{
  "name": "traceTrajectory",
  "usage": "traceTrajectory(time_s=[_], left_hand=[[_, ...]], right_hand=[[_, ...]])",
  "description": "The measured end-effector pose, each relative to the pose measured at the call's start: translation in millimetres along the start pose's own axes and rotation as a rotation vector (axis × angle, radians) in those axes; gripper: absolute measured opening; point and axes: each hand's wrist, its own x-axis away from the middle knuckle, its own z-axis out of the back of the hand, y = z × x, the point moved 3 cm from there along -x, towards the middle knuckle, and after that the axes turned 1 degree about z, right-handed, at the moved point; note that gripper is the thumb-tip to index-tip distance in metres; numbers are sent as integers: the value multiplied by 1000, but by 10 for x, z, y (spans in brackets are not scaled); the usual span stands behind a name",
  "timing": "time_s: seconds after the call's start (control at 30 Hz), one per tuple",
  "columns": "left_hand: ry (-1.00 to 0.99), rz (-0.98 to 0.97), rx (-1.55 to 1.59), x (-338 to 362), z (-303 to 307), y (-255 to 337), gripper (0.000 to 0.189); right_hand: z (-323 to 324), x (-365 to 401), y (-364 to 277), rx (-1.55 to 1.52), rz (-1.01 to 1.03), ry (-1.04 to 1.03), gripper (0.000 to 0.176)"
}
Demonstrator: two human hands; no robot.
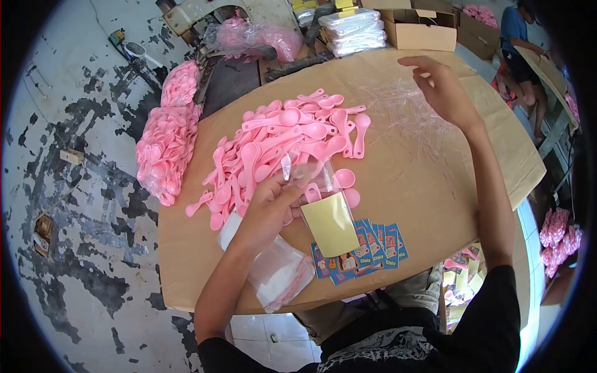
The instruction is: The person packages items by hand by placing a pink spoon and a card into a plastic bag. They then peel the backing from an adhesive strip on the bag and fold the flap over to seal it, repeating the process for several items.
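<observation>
My left hand (pixel 271 202) is closed on the top of a clear plastic bag (pixel 324 177), held above the table's front half. Inside the bag a pale yellow card (pixel 331 225) shows, along with something pink near its top that may be a spoon in or behind it. A heap of pink plastic spoons (pixel 273 140) lies just beyond this hand. My right hand (pixel 443 92) is raised at the far right, fingers loosely bent and apart, with nothing visible in it. Beneath and beside it are thin clear plastic strips (pixel 407 115).
Blue printed cards (pixel 379 248) overlap near the front edge, beside a stack of clear bags (pixel 280 273). Pink-filled sacks (pixel 166 146) stand left of the cardboard-covered table (pixel 423 193). Behind are packed bags (pixel 353 31) and a carton (pixel 423 31). Another person (pixel 525 56) sits at the far right.
</observation>
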Motion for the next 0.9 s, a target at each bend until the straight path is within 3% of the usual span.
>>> traceTrajectory(time_s=[0.1,0.17,0.23,0.33,0.43,0.63,0.83,0.9], left_hand=[[-18,10,-25,22,4,-31,36],[-8,0,-15,32,-19,-11,37],[-2,-18,40,50,-58,3,37],[15,-60,-18,71,-103,19,40],[9,-60,20,65,-81,-34,39],[56,-94,15,49,-32,-46,39],[19,-97,-39,42,41,-79,38],[7,-93,-45,47,31,-59,38]], right_hand=[[-37,24,-499,-279,74,-49,26],[-210,235,-940,-499,-55,-441,30],[-524,479,-1146,-568,85,-608,31],[-677,610,-1412,-716,-168,-719,30],[-843,660,-1309,-930,-187,-535,23],[-869,617,-1203,-940,-269,-547,21],[-851,585,-1157,-936,-85,-554,22],[-847,589,-1169,-966,-187,-554,22]])
